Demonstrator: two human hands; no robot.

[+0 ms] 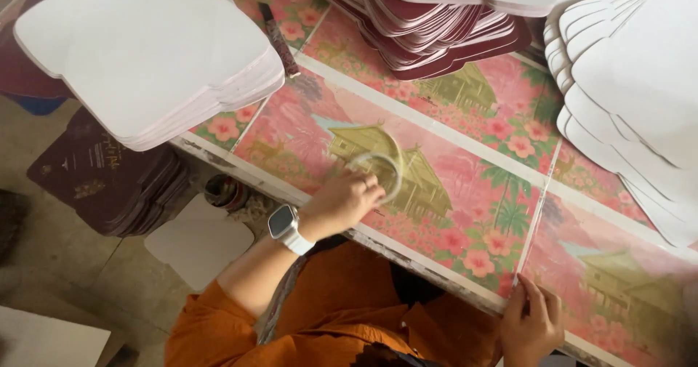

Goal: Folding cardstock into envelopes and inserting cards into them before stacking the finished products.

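Note:
My left hand (pixel 340 201), with a smartwatch on a white band (pixel 286 228) at the wrist, grips a roll of clear tape (pixel 379 166) and holds it against the table's pink flower-and-house printed covering (pixel 465 192). My right hand (pixel 531 322) rests at the table's near edge, its fingers pressing on a seam in the covering. My orange sleeve and clothing (pixel 327 316) fill the bottom of the view.
A stack of white die-cut cards (pixel 145 54) overhangs the table's left corner. Maroon-edged cards (pixel 436 33) are piled at the top, and more white ones (pixel 632 83) at the right. A dark marker (pixel 280 40) lies between the stacks. Dark maroon cards (pixel 102 178) and a white card (pixel 200 247) sit on the floor.

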